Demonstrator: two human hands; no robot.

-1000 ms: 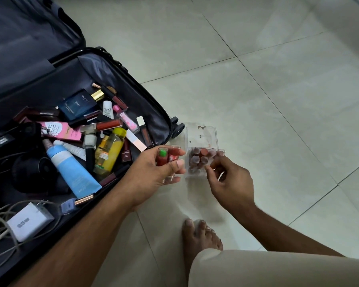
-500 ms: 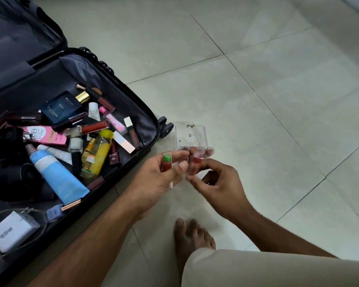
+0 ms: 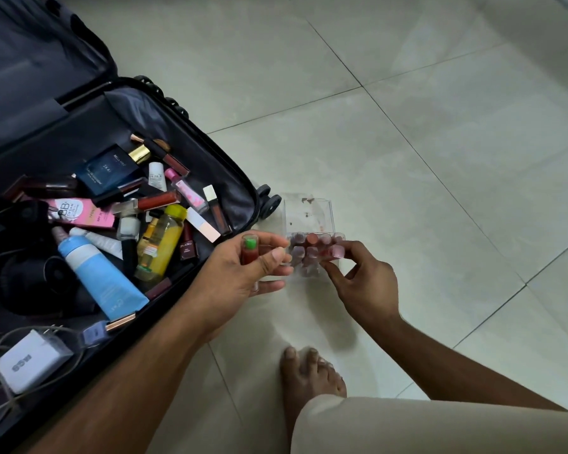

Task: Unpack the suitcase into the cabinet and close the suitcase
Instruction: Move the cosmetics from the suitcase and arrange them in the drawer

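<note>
Suitcase (image 3: 210,165) open on tile floor (image 3: 407,142), filling the 9 to 11 o'clock side, lid up toward 11, wheels at its right corner. Inside, a loose pile of cosmetics: blue tube (image 3: 99,276) near centre-left, yellow bottle (image 3: 161,244) just beside it at 3 o'clock, dark blue perfume box (image 3: 107,170) at 12 of the pile, pink BB cream tube (image 3: 79,214) at 10. White charger (image 3: 30,358) with tangled cables at 7 o'clock of the case.

Left hand (image 3: 243,276), at frame centre just outside the case rim, fingers curled, pinches a small red tube with green cap (image 3: 250,249) between thumb and fingers. Right hand (image 3: 358,276) just at its 3 o'clock, thumb and forefinger pinching one of the capped tubes in a clear plastic organizer (image 3: 309,214). Organizer stands on the floor beside the suitcase wheels, two rows of pinkish capped tubes at its near edge, clear wall behind smeared. Bare foot (image 3: 309,375) at 6 o'clock, beige trouser knee (image 3: 440,427) at 5.
</note>
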